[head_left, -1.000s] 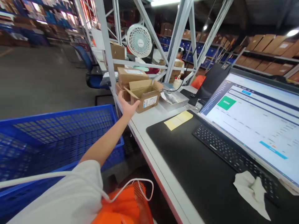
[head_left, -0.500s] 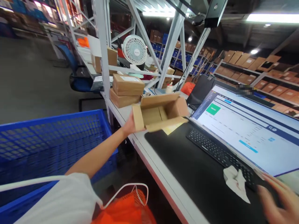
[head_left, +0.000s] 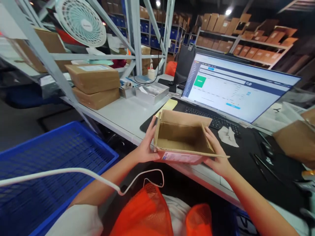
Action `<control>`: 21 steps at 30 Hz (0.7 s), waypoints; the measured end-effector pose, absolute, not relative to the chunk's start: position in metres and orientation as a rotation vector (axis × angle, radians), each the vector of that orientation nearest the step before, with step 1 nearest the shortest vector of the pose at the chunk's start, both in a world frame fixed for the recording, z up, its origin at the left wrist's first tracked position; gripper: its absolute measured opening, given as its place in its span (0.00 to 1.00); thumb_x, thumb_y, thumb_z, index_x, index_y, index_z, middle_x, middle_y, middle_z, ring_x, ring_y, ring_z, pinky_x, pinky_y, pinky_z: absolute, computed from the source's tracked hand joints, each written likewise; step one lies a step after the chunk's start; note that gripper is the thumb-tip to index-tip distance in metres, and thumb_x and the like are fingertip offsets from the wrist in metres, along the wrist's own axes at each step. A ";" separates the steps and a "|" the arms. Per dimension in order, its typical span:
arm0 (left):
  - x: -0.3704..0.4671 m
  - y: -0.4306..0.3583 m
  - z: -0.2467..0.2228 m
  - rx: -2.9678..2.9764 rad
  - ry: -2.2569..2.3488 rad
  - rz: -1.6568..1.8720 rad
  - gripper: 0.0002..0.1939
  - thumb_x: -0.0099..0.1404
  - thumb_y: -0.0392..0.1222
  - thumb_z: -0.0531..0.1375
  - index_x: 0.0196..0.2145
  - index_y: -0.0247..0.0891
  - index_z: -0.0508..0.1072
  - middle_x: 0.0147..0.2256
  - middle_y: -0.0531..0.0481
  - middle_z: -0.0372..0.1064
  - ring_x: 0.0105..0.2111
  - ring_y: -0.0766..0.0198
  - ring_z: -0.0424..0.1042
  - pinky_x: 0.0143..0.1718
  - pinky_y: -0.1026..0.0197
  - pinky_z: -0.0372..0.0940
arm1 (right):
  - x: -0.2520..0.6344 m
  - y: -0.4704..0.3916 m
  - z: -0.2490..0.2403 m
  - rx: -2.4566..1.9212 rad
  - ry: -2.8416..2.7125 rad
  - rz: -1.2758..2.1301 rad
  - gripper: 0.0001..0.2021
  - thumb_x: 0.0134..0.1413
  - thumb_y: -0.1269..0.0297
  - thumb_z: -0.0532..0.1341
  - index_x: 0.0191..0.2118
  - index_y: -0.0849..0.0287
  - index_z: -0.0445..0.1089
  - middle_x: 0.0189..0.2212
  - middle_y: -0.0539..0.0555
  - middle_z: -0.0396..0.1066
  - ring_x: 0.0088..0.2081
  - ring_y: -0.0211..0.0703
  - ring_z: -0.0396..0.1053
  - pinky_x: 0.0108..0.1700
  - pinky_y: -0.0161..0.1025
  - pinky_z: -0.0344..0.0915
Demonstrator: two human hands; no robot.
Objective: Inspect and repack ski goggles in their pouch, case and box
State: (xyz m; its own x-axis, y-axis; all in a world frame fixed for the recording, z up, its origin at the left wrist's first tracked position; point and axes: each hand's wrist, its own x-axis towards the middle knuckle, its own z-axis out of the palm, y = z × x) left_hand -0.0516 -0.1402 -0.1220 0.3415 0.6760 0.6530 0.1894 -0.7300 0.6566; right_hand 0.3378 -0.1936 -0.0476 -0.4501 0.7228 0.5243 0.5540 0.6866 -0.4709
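An open cardboard box (head_left: 183,136) is held at the desk's front edge, its flaps up and its inside bare where it shows. A printed label is on the side facing me. My left hand (head_left: 147,146) grips the box's left end. On the opposite end, my right hand (head_left: 218,154) has its fingers against the flap and its thumb underneath. Behind the box are a black keyboard (head_left: 213,121) and a lit monitor (head_left: 221,88). A crumpled white tissue (head_left: 227,136) lies just right of the box, on the black mat (head_left: 248,164).
Two closed cardboard boxes (head_left: 94,85) are stacked at the desk's left, near a fan (head_left: 81,23) and a metal frame. White trays (head_left: 152,93) stand behind. A blue crate (head_left: 49,173) is at lower left. Pens, a mouse (head_left: 267,149) and another box (head_left: 295,141) are at right.
The box has come closer to me and turned so its label shows. My right hand has left the keyboard's right end and taken hold of the box. The view has swung right.
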 end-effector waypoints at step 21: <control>-0.009 -0.132 -0.096 1.811 0.750 1.371 0.69 0.66 0.80 0.64 0.83 0.56 0.23 0.82 0.30 0.47 0.77 0.41 0.65 0.73 0.37 0.69 | 0.321 -0.179 -0.062 -1.298 -1.721 0.346 0.56 0.71 0.38 0.65 0.88 0.43 0.29 0.88 0.63 0.32 0.86 0.63 0.41 0.79 0.69 0.59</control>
